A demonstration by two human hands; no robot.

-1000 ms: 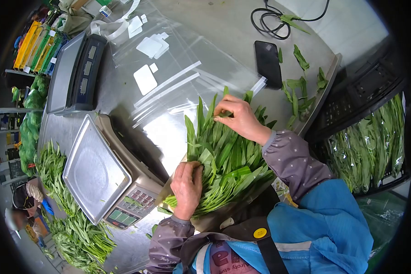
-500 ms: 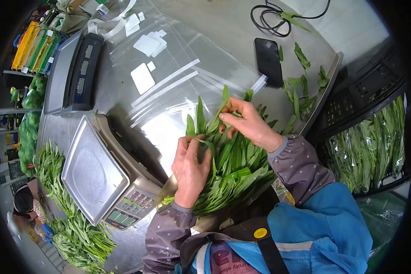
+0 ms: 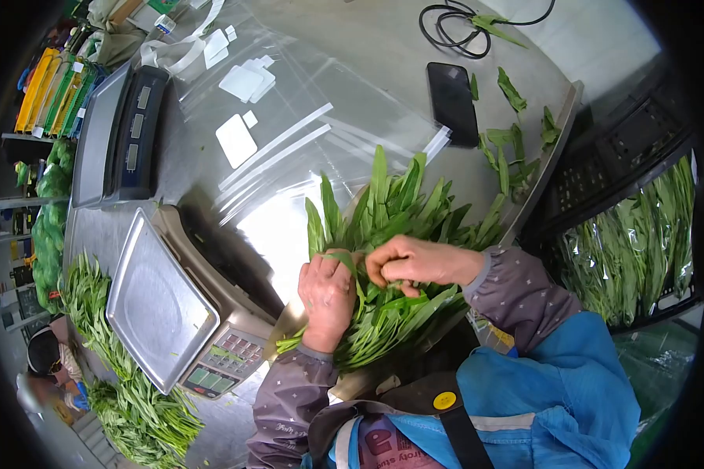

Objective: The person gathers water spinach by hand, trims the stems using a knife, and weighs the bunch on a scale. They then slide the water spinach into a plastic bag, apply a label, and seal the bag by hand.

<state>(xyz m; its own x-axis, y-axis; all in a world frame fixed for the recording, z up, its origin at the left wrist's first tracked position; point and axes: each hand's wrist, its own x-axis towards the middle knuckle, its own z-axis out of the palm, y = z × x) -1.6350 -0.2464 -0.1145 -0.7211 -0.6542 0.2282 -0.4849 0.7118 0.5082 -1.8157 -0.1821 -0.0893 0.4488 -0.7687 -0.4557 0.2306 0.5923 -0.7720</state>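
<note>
A bunch of long green leaves lies in front of my body, leaf tips pointing away and the thin stems toward the lower left. My left hand is closed at the left side of the bunch, with a leaf showing at its fingers. Close beside it, my right hand is closed over the middle of the bunch, its fingertips bent down among the leaves. What the right fingers pinch is hidden. A scale with a metal tray stands left of the bunch.
Clear plastic bags and white labels lie beyond the bunch. A phone, loose leaves and a cable are at the back right. A crate holds bagged greens. More greens, a second scale and another person are left.
My right hand has come down from the leaf tips to the middle of the bunch, next to my left hand. The left hand rose slightly, then closed. The view has shifted a little.
</note>
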